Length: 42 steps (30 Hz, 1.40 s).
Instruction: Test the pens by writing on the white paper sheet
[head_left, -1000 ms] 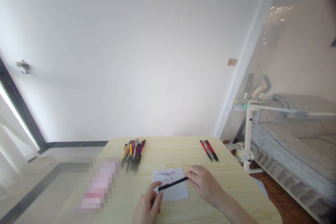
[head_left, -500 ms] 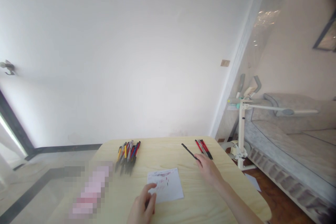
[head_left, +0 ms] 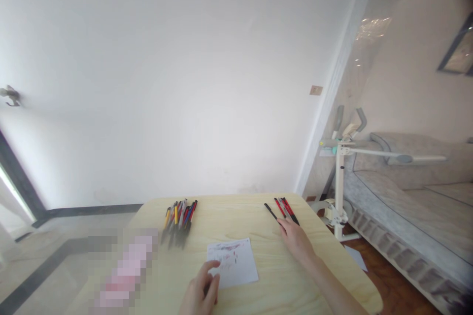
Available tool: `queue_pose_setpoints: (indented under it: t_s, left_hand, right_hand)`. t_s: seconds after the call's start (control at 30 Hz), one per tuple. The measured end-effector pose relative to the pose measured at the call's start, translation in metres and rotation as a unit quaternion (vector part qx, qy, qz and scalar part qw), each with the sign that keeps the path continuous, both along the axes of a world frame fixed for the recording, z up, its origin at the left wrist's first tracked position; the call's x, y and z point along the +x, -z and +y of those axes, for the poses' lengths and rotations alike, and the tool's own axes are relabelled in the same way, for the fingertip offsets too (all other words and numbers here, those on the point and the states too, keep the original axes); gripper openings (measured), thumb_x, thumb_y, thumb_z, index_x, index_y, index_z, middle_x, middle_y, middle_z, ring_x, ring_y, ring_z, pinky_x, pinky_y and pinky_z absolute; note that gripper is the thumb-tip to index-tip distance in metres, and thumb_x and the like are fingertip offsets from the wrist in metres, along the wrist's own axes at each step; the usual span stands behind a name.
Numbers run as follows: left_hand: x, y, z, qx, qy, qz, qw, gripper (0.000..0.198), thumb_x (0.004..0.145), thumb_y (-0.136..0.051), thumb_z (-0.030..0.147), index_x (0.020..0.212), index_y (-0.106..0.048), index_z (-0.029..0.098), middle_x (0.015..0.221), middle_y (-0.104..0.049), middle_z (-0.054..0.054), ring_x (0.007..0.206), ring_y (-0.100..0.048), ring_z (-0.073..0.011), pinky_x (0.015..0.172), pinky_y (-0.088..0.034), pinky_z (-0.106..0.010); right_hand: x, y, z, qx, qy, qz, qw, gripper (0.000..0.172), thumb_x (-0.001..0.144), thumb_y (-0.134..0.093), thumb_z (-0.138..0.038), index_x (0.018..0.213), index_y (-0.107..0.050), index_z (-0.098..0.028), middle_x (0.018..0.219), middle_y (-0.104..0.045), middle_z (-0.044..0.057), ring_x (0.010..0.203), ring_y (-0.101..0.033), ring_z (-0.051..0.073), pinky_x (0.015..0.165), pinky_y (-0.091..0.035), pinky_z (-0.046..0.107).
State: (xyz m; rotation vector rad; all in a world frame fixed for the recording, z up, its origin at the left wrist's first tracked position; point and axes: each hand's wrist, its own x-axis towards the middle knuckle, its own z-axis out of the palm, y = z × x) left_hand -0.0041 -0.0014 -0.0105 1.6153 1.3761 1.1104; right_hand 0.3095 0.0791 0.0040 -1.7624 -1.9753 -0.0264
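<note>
My right hand (head_left: 296, 240) reaches to the far right of the table and pinches the near end of a black pen (head_left: 271, 211). The pen lies just left of a small row of red and grey pens (head_left: 285, 208). My left hand (head_left: 200, 291) rests at the near edge with its fingers curled and nothing in them. Its thumb tip touches the left edge of a white paper (head_left: 233, 262) marked with red and black scribbles. A bundle of mixed coloured pens (head_left: 179, 216) lies at the far left of the table.
The light wooden table (head_left: 229, 211) has a rounded far edge. A blurred pink patch (head_left: 125, 273) lies near its left side. A white stand (head_left: 339, 182) and a grey sofa (head_left: 414, 192) are to the right. A white wall rises behind.
My right hand took the black pen from over the paper to the far right, beside the red pens. My left hand let go of it and curled at the paper's edge.
</note>
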Motion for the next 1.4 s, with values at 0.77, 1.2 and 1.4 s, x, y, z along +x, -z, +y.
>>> queue_pose_setpoints:
  t_s: [0.77,1.2,1.4]
  left_hand:
    - [0.001,-0.004,-0.001,-0.002,-0.005,-0.006,1.000,0.055,0.075,-0.035,0.065,0.094,-0.056,0.017,0.041,-0.045,0.007,0.040,-0.044,-0.0126,0.046,-0.034,-0.022]
    - [0.001,0.002,-0.001,-0.003,0.003,-0.008,1.000,0.054,0.077,-0.034,0.063,0.097,-0.055,0.017,0.042,-0.045,0.007,0.041,-0.044,-0.0127,0.046,-0.035,-0.023]
    - [0.000,0.002,0.000,-0.003,0.003,-0.002,1.000,0.053,0.078,-0.035,0.061,0.098,-0.055,0.016,0.042,-0.045,0.007,0.041,-0.044,-0.0126,0.046,-0.035,-0.022]
  right_hand:
    - [0.007,0.004,0.021,-0.057,0.038,-0.021,0.997,0.032,0.080,-0.041,-0.017,0.108,-0.057,-0.018,0.104,-0.063,0.009,0.096,-0.059,0.022,0.083,-0.041,0.032]
    - [0.011,-0.002,0.028,-0.086,0.070,-0.037,0.993,0.028,0.082,-0.043,-0.020,0.107,-0.056,-0.019,0.102,-0.065,0.009,0.091,-0.060,0.022,0.076,-0.041,0.029]
    - [0.012,-0.003,0.030,-0.105,0.087,-0.047,0.990,0.028,0.082,-0.045,-0.020,0.108,-0.055,-0.019,0.100,-0.065,0.010,0.092,-0.060,0.021,0.075,-0.040,0.027]
